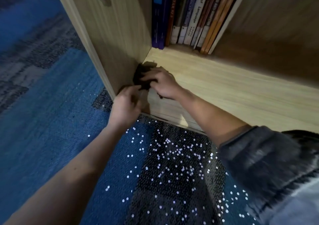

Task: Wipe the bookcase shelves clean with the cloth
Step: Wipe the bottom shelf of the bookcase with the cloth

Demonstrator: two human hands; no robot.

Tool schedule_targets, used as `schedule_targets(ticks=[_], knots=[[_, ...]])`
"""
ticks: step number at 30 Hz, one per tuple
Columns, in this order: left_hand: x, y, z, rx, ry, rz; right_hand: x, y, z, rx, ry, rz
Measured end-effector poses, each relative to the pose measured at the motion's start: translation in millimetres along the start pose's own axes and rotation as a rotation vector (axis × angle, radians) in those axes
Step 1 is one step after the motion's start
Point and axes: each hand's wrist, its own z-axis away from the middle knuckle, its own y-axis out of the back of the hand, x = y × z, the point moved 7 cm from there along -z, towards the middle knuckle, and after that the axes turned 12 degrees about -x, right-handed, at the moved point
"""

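A light wooden bookcase shelf runs across the lower middle of the view. A dark cloth is bunched in the shelf's front left corner, against the side panel. My right hand lies on the cloth with fingers curled into it. My left hand is just in front, at the shelf's front edge, its fingertips pinching the near end of the cloth.
A row of upright books stands at the back of the shelf, left of an upright divider. Blue carpet covers the floor to the left. Dark sequinned fabric lies below the shelf edge.
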Motion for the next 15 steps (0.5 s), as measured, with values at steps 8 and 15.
schedule_targets(ticks=[8, 15], knots=[[-6.3, 0.0, 36.9, -0.008, 0.030, -0.059, -32.1, -49.1, 85.5, -0.066, 0.108, -0.092], [37.1, -35.6, 56.4, -0.181, -0.136, -0.132, -2.5, -23.3, 201.5, 0.044, -0.148, -0.340]])
